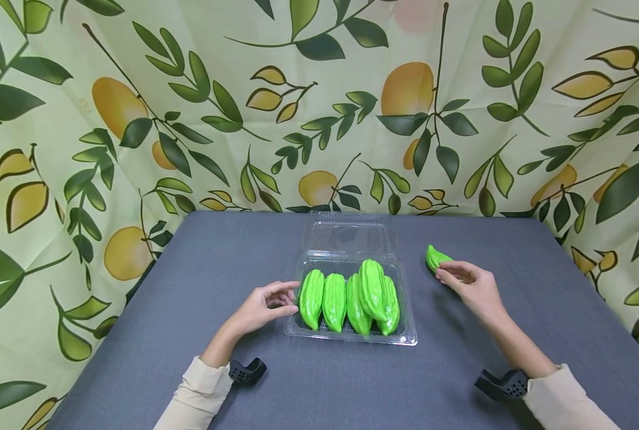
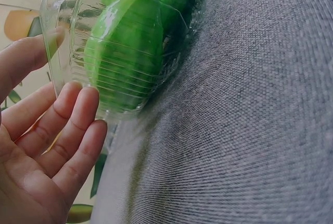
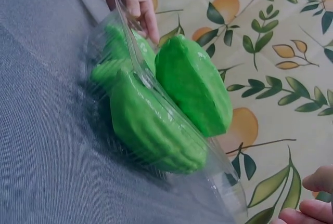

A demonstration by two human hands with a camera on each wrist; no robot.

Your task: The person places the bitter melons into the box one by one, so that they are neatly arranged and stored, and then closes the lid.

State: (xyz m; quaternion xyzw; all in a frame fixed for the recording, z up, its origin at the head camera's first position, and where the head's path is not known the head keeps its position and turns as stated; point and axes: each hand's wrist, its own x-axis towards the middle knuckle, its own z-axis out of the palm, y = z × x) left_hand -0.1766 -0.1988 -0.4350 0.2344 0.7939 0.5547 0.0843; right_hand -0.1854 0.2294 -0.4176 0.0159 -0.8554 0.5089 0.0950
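A clear plastic clamshell container [image 1: 352, 340] lies with its lid [image 1: 349, 236] folded back. Several bright green bitter melons [image 1: 312, 298] fill it side by side, one [image 1: 372, 289] on top of others at the right. At the container's left rim my left hand [image 1: 268, 306] holds the edge; in the left wrist view, one digit shows through the clear rim [image 2: 52, 42] and other fingertips [image 2: 88, 96] meet the wall. My right hand [image 1: 472, 286] pinches another bitter melon [image 1: 436, 257] right of the container. That melon is out of the right wrist view, where only some fingers [image 3: 312, 211] show.
A dark grey cloth [image 1: 233, 251] covers the table. Behind and at both sides hangs a curtain [image 1: 341, 89] printed with leaves and fruit. Black wrist cameras [image 1: 246, 371] sit on both wrists.
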